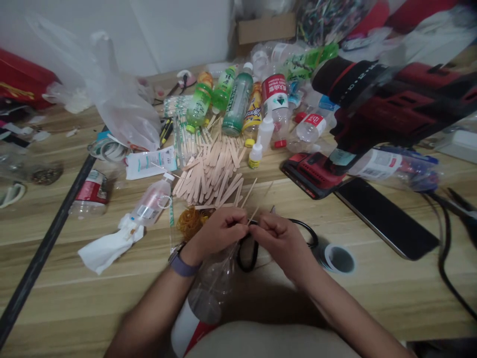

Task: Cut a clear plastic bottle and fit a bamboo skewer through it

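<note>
My left hand [228, 226] and my right hand [276, 234] are closed and nearly touching at the middle of the view. A thin wooden skewer [249, 193] sticks up from between them, pinched in the fingers of my left hand. My right fingers are pressed together beside it; what they grip is too small to make out. Below the hands, near my body, lies a large clear plastic bottle [196, 320] with a red and white label. A black cable [247, 254] loops beneath my hands. Left of them are yellow rubber bands [189, 222].
Flat wooden sticks [214, 166] lie in a pile ahead, with several bottles [238, 102] behind. A red and black power drill [357, 119] stands at the right, near a phone [387, 219] and a tape roll [340, 258]. A dark rod [48, 233] crosses the left side.
</note>
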The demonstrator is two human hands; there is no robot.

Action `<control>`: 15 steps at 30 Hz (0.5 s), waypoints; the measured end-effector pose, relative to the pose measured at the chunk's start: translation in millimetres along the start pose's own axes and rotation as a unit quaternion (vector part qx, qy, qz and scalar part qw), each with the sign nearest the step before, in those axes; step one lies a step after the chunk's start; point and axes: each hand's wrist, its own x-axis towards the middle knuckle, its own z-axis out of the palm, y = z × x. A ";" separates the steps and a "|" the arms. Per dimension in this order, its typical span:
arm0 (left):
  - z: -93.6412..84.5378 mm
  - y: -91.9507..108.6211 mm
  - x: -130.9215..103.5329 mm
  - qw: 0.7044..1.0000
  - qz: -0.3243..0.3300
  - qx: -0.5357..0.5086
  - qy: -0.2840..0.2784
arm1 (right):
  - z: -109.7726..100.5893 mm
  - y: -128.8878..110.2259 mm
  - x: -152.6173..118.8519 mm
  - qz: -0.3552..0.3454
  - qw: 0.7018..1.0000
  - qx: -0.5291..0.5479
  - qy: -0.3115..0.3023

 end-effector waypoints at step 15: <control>29.8 -21.2 -1.5 0.964 -0.075 -0.239 0.086 | 19.9 -1.6 -3.9 0.159 0.913 0.376 0.004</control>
